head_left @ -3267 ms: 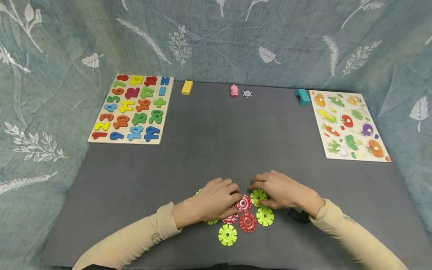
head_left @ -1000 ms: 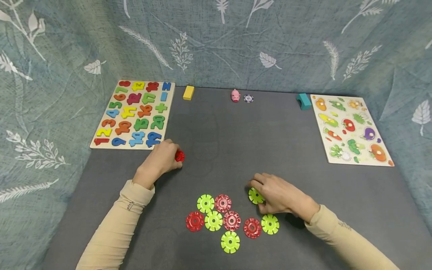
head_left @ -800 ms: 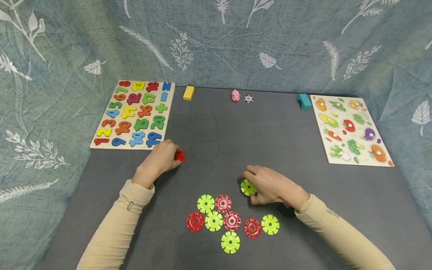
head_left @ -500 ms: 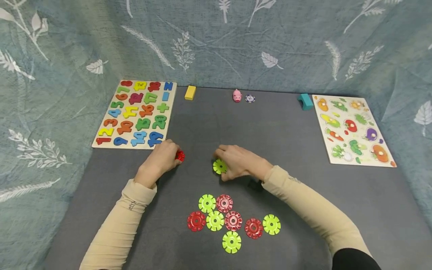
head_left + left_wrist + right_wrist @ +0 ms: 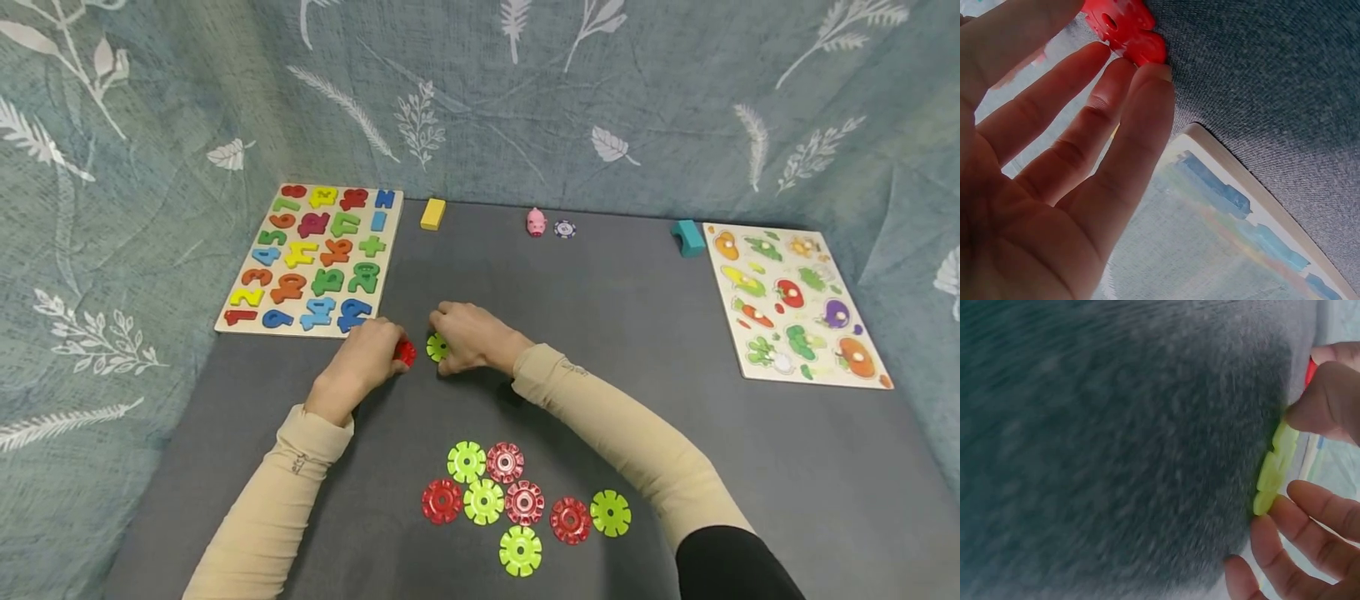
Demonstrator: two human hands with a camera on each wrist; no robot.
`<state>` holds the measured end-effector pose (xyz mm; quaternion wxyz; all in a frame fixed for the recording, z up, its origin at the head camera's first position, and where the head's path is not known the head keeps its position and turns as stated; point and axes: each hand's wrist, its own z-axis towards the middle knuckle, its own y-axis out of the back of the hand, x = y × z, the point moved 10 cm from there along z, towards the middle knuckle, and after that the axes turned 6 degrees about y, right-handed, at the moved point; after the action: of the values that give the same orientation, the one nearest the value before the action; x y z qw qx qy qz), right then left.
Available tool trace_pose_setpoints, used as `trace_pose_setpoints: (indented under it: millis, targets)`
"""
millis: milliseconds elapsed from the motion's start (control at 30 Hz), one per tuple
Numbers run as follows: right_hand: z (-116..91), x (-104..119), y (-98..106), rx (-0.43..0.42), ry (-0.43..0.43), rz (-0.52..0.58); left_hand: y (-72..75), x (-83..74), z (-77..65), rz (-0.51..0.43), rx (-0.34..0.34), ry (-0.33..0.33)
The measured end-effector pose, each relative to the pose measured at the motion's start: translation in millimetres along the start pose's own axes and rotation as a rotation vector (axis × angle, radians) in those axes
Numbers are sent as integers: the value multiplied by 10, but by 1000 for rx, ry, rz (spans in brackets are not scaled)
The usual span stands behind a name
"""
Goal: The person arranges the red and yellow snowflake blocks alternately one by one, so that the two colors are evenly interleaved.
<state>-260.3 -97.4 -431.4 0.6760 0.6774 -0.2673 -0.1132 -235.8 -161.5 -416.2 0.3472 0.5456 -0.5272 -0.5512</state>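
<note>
My left hand [image 5: 365, 357] holds a red slotted plastic disc [image 5: 406, 352] by its edges, just off the near right corner of the number board. In the left wrist view, fingertips touch the rim of that red disc [image 5: 1124, 26]. Close by on the right, my right hand [image 5: 474, 335] pinches a lime-green slotted disc [image 5: 437, 347]. The right wrist view has this green disc [image 5: 1275, 467] between thumb and fingers. A small gap separates the two discs. Nearer me lie several loose discs, among them a red one [image 5: 442, 502] and a green one [image 5: 611, 512].
A number puzzle board [image 5: 247, 327] stands at the back left, a vegetable puzzle board [image 5: 813, 372] at the right. Along the back edge are a yellow block [image 5: 432, 214], a pink pig [image 5: 536, 222], a poker chip [image 5: 565, 228] and a teal arch block [image 5: 688, 238].
My left hand took a red disc from the group to the number board's corner, then stayed there. My right hand picked up a green disc and moved it left and away, beside the red one.
</note>
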Motion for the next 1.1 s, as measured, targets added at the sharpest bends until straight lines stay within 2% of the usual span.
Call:
trace_pose_setpoints:
  millis: [200,533,733,900,1000,1100]
  targets:
    - [53,58,-4,1,31,13,-13,4,2,0,6,-2]
    - [-8,42,-35,11,67,83,0,-19,-10,27,7,-13]
    - [-73,6,-24,15,68,66,-5,-51,26,68,25,3]
    - [-206,-63,49,-13,51,55,-4,-195,89,65,11,-65]
    - [-342,-107,96,-29,46,42,-25,-304,130,59,17,-119]
    - [-522,-124,132,-43,53,24,-49,-387,171,53,27,-144]
